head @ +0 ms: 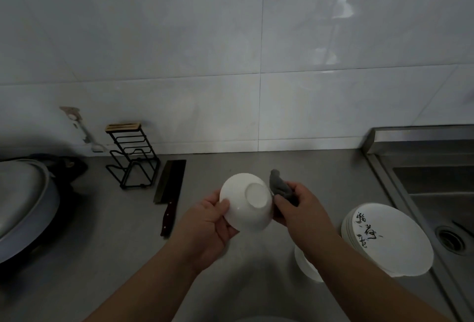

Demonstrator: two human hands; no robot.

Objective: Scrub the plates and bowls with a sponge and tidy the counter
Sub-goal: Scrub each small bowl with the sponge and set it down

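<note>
Left hand (pixel 213 221) up over the counter (pixel 102 257), gripping a white bowl (pixel 246 202). The bowl is tipped with its foot ring facing the camera, so the inside is out of sight. The thumb lies across the outer wall near the rim; the fingers are tucked behind the bowl and hidden.

Right hand (pixel 300 208) comes in from the other side, curled round a grey sponge (pixel 279 185). It looks crumpled and soft, and whether it is sponge or cloth is hard to tell in this dim light. The wad pokes up past the knuckles and sits against the bowl's right edge.

Down under the right forearm there is a second bowl (pixel 306 265) standing on the counter, white and mostly covered by the arm. Just beside it is a stack of plates (pixel 387 239), the top one carrying black brush lettering, too small to read. The stack is close to the sink (pixel 436 180), whose drain (pixel 450 240) shows at the right and whose basin runs off the frame.

Over on the left a cleaver (pixel 169 185) lies flat, handle toward the camera. A black wire rack (pixel 133 157) stands just behind it by the wall. A lidded pan (pixel 23 206) is cut off by the left edge. A pale curve at the very bottom edge cannot be made out.
</note>
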